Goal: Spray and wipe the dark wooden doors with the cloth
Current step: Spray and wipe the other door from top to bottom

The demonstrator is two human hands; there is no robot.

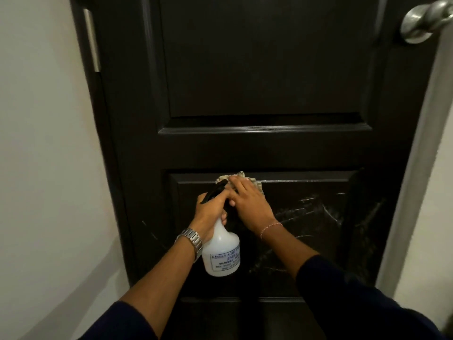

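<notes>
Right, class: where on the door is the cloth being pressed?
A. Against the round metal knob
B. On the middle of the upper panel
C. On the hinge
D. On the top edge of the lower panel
D: the right hand presses the cloth flat on the top edge of the lower panel of the door, while the left hand holds the spray bottle.

cloth (247, 180): mostly hidden under the right hand (250, 204); only its frayed edges show.
spray bottle (221, 251): neck and trigger covered by the left hand (211, 210); label print too blurred to read in full.
door knob (426, 19): cut off by the top right corner.
door (264, 69): top and bottom run out of view.
</notes>
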